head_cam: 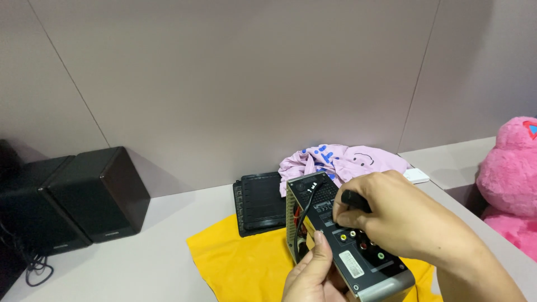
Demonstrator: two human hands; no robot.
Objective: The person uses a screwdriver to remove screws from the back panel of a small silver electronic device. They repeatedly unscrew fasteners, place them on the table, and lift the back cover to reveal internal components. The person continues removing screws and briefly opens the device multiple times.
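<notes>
— Left hand [314,274]?
— Low at the frame's bottom edge, cupped under the silver-and-black electronics box [341,240], thumb laid up along its near side. Closed round the box's lower corner; other fingers hidden beneath.

— Right hand [394,221]?
— Over the box's black rear panel, fingers curled together and pinching a black plug [353,199] at the panel's upper part. Fingertips pressed against the panel just above a row of small coloured round sockets [361,241].

— And the box itself?
— Held up off the table, tilted, rear panel facing the camera, above a yellow cloth [240,260] spread on the pale grey table [145,263]. Thin black cable [305,210] running down over the panel's upper left corner. Pale rectangular sticker on the panel's lower part.

— Round about?
— Flat black device [260,202] lying just behind the yellow cloth, partly on it. Behind the box, a crumpled lilac garment [341,159] with blue marks. Two black speakers [78,196] side by side at far left, a loose cable below them. Small white object [417,175] beside the garment — too small to tell more. Pink plush toy [512,179] at the right edge, well apart from both hands.
</notes>
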